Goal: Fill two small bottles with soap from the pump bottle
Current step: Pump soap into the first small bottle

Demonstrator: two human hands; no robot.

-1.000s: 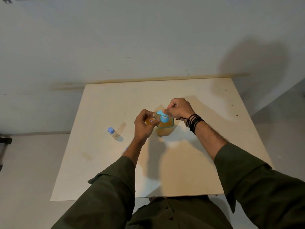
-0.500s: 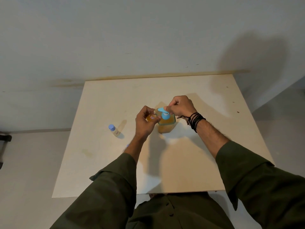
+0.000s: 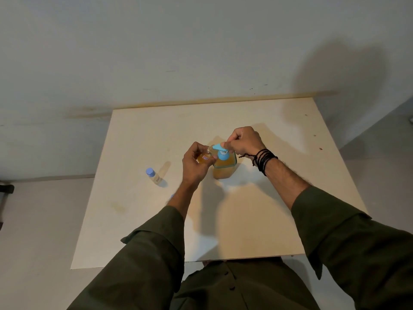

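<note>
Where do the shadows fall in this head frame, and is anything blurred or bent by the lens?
Head view: hard shadows fall toward the wall, the person's on its right side; the capped small bottle casts a streak up-right on the table. Pump bottle and both hands look sharp. Wide-angle distortion bows the table edges and stretches the sleeves.

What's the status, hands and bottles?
Left hand holds small bottle at pump spout. Right hand on pump bottle head. Second small bottle capped, standing left. Nothing in the way.
</note>
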